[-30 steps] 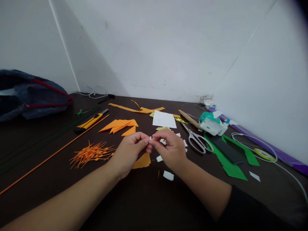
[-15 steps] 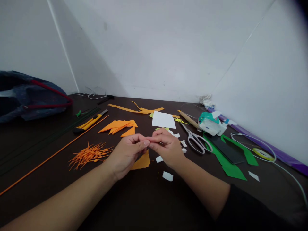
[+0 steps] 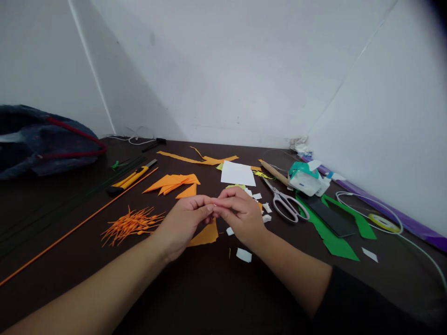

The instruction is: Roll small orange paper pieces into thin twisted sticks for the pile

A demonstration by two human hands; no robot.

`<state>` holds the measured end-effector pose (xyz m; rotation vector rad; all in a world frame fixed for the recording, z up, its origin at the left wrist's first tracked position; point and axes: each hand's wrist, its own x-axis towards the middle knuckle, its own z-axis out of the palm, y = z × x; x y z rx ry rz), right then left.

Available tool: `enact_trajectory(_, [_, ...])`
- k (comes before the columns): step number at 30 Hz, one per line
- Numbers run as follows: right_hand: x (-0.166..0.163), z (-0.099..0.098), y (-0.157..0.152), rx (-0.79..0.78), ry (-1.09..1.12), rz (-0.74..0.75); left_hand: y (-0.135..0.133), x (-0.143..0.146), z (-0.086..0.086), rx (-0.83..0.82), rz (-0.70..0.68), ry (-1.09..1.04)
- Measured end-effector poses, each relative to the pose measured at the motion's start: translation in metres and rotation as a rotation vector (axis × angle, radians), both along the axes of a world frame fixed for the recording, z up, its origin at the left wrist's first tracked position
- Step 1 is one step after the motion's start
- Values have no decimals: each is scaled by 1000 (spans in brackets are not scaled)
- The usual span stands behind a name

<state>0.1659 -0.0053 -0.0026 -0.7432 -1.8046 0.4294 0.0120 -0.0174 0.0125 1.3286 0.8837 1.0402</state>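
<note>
My left hand and my right hand meet fingertip to fingertip above the dark table. Both are closed in a pinch; whatever sits between the fingertips is hidden now. Under the hands lies an orange paper scrap. Small white paper bits are scattered just right of and below my right hand.
White-handled scissors, a white sheet, green paper, a phone and a teal-white container lie right. Orange paper pieces, orange strips, a utility knife, a long orange rod and a dark bag lie left.
A tiny white bit showed between my fingertips a second ago; the fingers have closed over it and the hands have shifted slightly left.
</note>
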Motion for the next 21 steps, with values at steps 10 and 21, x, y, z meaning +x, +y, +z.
enact_trajectory(10, [6, 4, 1, 227, -119, -117, -5, 1, 1, -96, -166, -103])
enact_trajectory(21, [14, 1, 18, -115, -198, -237, 21, -29, 4, 308, 117, 930])
